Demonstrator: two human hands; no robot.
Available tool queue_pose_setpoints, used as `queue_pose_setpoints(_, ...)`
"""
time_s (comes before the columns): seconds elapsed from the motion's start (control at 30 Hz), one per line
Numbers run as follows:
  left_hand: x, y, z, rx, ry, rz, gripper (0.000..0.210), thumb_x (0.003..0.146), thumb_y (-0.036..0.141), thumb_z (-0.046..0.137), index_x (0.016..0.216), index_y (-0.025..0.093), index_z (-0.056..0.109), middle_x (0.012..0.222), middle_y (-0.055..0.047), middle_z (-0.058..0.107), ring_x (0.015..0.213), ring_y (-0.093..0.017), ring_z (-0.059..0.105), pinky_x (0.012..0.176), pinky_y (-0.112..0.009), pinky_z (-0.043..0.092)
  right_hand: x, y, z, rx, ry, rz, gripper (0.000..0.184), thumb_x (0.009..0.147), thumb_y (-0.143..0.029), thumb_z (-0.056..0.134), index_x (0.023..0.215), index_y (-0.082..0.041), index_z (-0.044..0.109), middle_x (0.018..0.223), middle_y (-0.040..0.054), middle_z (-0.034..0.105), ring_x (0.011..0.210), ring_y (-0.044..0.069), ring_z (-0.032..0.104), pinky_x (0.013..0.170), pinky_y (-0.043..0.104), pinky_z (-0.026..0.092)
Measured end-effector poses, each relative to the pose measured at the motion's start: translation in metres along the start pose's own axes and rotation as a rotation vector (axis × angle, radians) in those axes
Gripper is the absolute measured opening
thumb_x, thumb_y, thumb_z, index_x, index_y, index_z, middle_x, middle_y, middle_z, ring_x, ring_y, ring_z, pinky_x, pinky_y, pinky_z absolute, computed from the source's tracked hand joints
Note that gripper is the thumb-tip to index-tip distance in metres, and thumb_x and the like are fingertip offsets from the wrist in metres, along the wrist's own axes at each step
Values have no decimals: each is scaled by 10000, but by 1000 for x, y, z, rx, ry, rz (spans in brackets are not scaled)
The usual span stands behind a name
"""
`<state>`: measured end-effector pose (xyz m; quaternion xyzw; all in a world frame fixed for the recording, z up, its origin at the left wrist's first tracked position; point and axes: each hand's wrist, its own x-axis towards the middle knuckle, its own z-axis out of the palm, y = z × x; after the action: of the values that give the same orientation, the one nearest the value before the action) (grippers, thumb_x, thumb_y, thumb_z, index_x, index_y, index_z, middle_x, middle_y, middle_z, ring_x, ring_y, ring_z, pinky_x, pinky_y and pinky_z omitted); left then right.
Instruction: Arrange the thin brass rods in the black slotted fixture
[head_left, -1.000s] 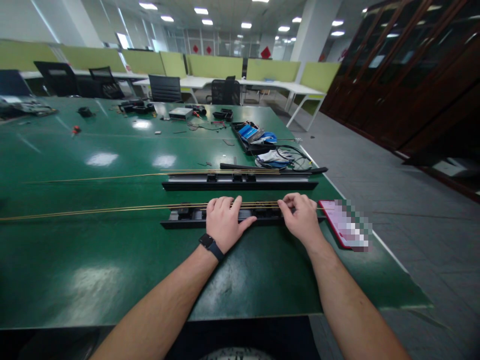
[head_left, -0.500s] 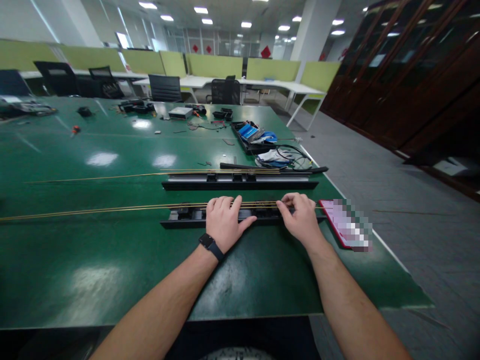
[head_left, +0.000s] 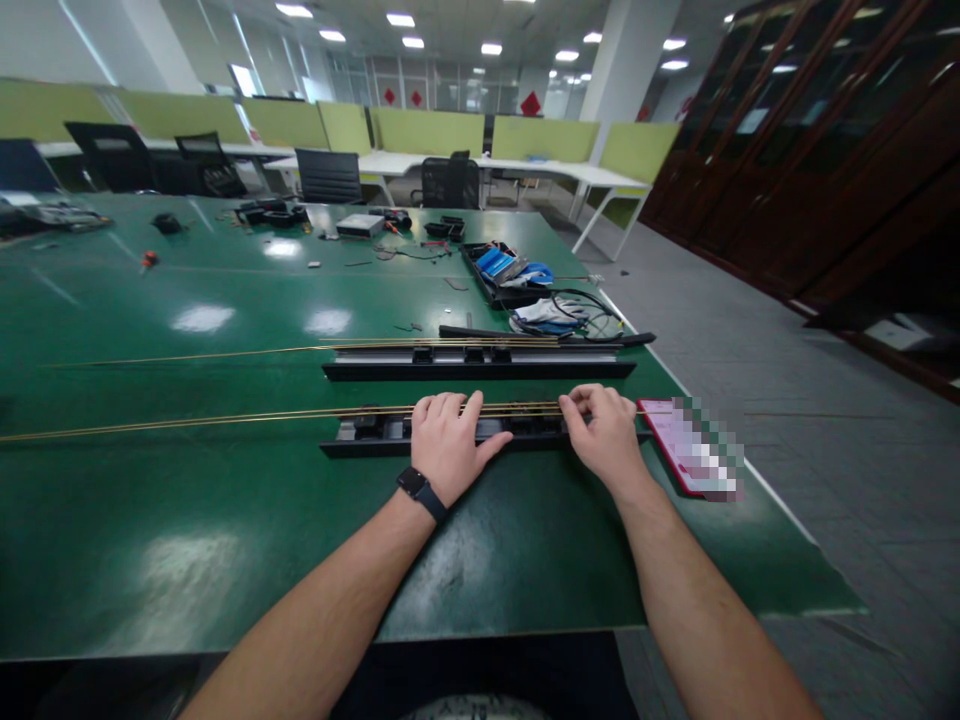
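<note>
On the green table, a black rail (head_left: 517, 441) with an aluminium-coloured inner channel lies lengthwise in front of me. Long thin gold-coloured rods (head_left: 247, 416) run along its far side and reach well past its left end. My left hand (head_left: 448, 440), with a watch on the wrist, rests across the rail and rods, fingers over the far edge and thumb stretched out to the right. Near the rail's right end, thumb and forefinger of my right hand (head_left: 598, 425) are pinched on a rod; the exact grip is partly hidden. A phone with a red edge (head_left: 664, 445) lies beside that hand.
Farther back lies a second black rail (head_left: 480, 371) with rods on it. Behind are a black strip (head_left: 637, 339), a white cloth-like bundle with cables (head_left: 547, 316) and a black tray (head_left: 499, 295) holding blue items. The table's right edge (head_left: 780, 505) is near the phone.
My right hand has shifted slightly to the right, and the rod's thin end beyond the phone also sits differently. My left hand stays in place on the rail.
</note>
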<state>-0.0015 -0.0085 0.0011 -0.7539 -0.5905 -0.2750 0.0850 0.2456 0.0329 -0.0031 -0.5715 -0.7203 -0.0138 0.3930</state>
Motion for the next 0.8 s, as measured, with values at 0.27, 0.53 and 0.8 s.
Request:
queue_pose_setpoints(0.27,1,0,0,3,-2,0,633,891,663,674,1320,197,666,1180,-136,719,1140,-327,614,1043,-492,384,-3,-2,1,5,-12,-19,201,935,-441,639,920,-242,614,811,15,682,871,232,610,910,429,343)
queue_pose_setpoints(0.53,1,1,0,10,1,2,637,889,667,675,1314,193,668,1166,-129,720,1130,-322,619,1039,-491,386,-1,1,3,16,-25,-29,177,955,-422,615,922,-248,620,805,15,682,867,236,605,893,428,352)
queue_pose_setpoints(0.8,1,1,-1,14,5,3,614,890,662,682,1300,204,670,1172,-130,725,1126,-323,622,1037,-484,383,-1,3,3,4,-25,-25,173,957,-407,609,903,-243,607,815,20,677,866,237,603,886,428,346)
